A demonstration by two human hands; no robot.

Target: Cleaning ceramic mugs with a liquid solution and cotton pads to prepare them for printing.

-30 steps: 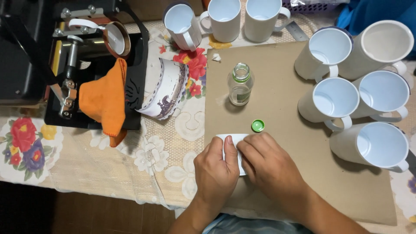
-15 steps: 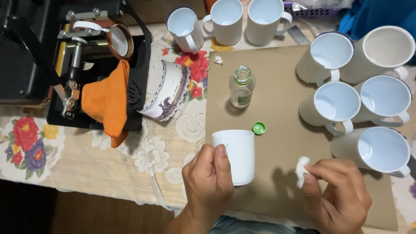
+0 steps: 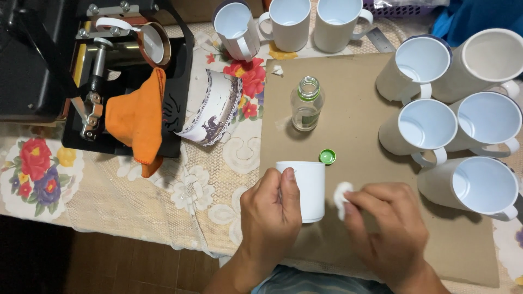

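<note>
White mug [image 3: 306, 188] in left hand [image 3: 271, 213] (upright)

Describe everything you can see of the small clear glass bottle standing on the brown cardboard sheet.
The small clear glass bottle stands upright on the brown cardboard sheet, uncapped, its mouth open. A green band rings its threaded neck, and a pale label seems to wrap its body. Whether it holds liquid cannot be told. Its round green cap lies apart, nearer the person. Neither hand touches the bottle; only the cardboard does.
</note>
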